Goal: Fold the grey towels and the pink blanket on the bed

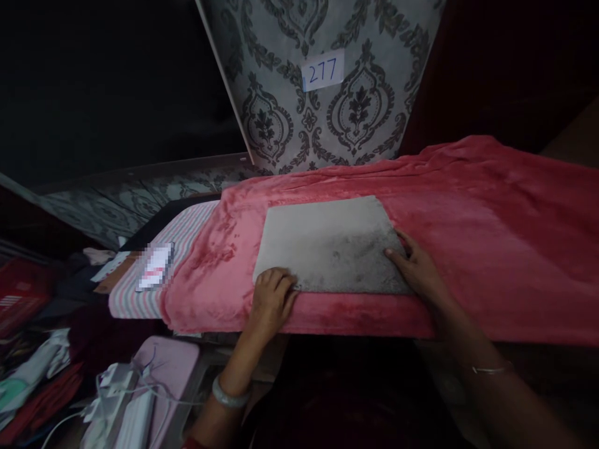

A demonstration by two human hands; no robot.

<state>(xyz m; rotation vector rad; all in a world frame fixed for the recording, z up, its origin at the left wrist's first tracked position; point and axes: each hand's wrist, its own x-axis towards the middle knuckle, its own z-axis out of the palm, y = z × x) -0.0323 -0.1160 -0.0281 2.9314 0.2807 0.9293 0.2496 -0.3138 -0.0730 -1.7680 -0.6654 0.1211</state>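
Observation:
A flat, roughly rectangular grey plush cloth [327, 243], paler on its left half and darker on its right, lies on a pink plush blanket [472, 268]. My left hand [274, 296] is at the cloth's near left corner, its fingers bent and pressed together over the edge. At the right edge, my right hand [412, 265] grips the cloth with the thumb on top and the index finger along the far side of the edge. The fingertips of my right hand are partly hidden.
A blurred phone-like object [156, 267] lies on striped fabric [124, 299] at the left. Below it are a pink stool top [175, 358] and white power strips with cables [135, 418]. A dark screen [116, 87] and patterned wall [360, 118] stand behind.

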